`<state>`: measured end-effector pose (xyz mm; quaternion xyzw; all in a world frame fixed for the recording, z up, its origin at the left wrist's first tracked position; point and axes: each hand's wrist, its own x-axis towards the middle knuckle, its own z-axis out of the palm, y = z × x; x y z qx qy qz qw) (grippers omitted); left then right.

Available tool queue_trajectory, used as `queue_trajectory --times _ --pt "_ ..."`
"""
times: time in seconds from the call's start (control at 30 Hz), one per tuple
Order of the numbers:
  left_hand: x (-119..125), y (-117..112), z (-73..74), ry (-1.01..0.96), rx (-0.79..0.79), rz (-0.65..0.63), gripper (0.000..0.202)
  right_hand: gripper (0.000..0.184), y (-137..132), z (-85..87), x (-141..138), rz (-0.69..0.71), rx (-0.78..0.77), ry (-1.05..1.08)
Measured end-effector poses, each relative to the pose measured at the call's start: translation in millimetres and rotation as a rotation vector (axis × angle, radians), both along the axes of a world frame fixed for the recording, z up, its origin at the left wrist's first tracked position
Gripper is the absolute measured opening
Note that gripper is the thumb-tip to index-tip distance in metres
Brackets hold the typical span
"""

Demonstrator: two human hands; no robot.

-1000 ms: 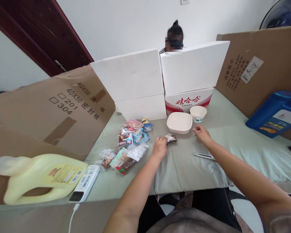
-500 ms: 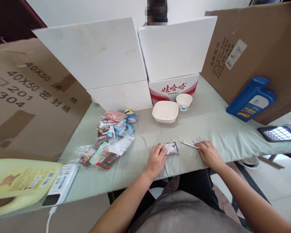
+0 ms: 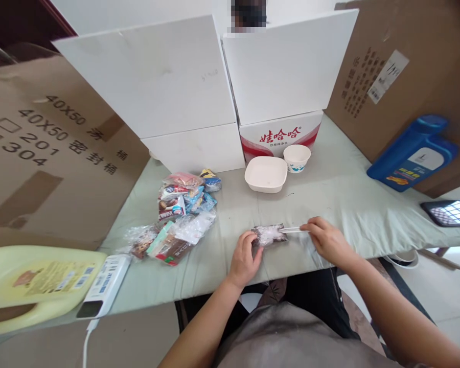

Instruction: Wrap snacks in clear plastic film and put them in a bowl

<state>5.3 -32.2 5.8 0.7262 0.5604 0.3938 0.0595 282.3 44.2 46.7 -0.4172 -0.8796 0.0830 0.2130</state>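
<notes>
A small dark snack packet (image 3: pixel 270 235) lies on the pale green cloth of the table (image 3: pixel 341 197). My left hand (image 3: pixel 245 257) is closed on the packet's left end and holds it down. My right hand (image 3: pixel 325 240) is closed on a thin silvery tool (image 3: pixel 291 230), whose tip touches the packet's right end. A pile of several wrapped snacks (image 3: pixel 178 214) lies to the left of my left hand.
A square white bowl (image 3: pixel 266 174) and a small paper cup (image 3: pixel 296 157) stand behind the packet, before white boxes (image 3: pixel 199 102). Cardboard walls stand left and right. A blue jug (image 3: pixel 414 153), a phone (image 3: pixel 450 212), a yellow jug (image 3: pixel 30 286) and a power bank (image 3: pixel 103 286) are around. Another person sits behind the boxes.
My left hand drew the packet nearer the table's front edge. My right hand moved from beside the bowl, took hold of the silvery tool and brought its tip to the packet.
</notes>
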Motion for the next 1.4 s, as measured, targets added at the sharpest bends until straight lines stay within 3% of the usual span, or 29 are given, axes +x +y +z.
queue_trajectory --times 0.13,0.23,0.33,0.43,0.5,0.6,0.67,0.7,0.77,0.83,0.9,1.0,1.1,1.23,1.27,1.33,1.4 --pt "-1.5 6.4 0.5 0.015 -0.101 -0.001 0.05 0.032 3.4 -8.4 40.7 -0.231 0.016 -0.049" --pt "2.4 15.8 6.2 -0.008 -0.163 0.005 0.041 0.025 -11.1 -2.8 27.8 -0.258 0.086 0.087" --pt "9.1 24.7 14.4 -0.178 -0.224 0.036 0.013 0.024 -34.4 11.4 -15.0 -0.034 0.132 0.346" --pt "9.0 29.7 17.7 -0.461 -0.288 0.091 0.014 0.026 -48.3 19.5 -56.5 0.309 0.073 0.355" --pt "0.9 29.6 15.2 -0.646 -0.312 0.168 0.018 0.023 -46.5 16.4 -71.5 0.369 0.031 0.275" --pt "-19.1 21.4 9.3 -0.788 -0.192 0.39 0.02 0.023 -32.9 3.6 -73.9 0.238 0.02 0.157" --pt "-29.0 10.8 9.4 -0.71 0.032 0.521 0.02 0.026 -22.8 -4.2 -69.3 0.148 0.036 0.113" --pt "-30.7 4.9 11.5 -0.616 0.149 0.52 0.018 0.027 -18.2 -7.0 -67.2 0.115 0.047 0.102" --pt "-26.8 -5.4 19.2 -0.37 0.261 0.301 0.009 0.028 -10.2 -10.1 -65.4 0.059 0.07 0.084" --pt "-16.1 -9.8 28.5 -0.121 0.182 -0.046 0.01 0.03 -2.8 -10.7 -66.8 -0.014 0.074 0.057" --pt "-5.3 -6.8 35.0 0.078 0.04 -0.217 0.019 0.031 3.1 -9.3 -68.8 -0.099 0.044 0.019" --pt "-1.3 5.4 35.7 0.255 -0.092 -0.053 0.037 0.033 3.7 -3.2 -67.2 -0.184 -0.07 -0.043" --pt "-11.7 12.1 33.0 0.331 -0.169 0.058 0.046 0.031 -7.7 7.3 -58.7 -0.069 -0.195 -0.037" --pt "-25.0 1.2 44.0 0.361 -0.261 -0.096 0.014 0.026 -21.3 21.6 -48.5 0.206 -0.349 0.0" --pt "-25.8 -2.7 49.2 0.358 -0.301 -0.168 0.011 0.026 -20.9 24.3 -48.5 0.204 -0.354 0.011" --pt "-24.0 -8.2 59.0 0.334 -0.348 -0.28 0.027 0.026 -15.4 28.2 -53.6 0.129 -0.291 0.031" --pt "-18.9 -8.3 63.8 0.293 -0.313 -0.272 0.036 0.025 -6.8 29.5 -65.7 0.055 -0.192 0.007"
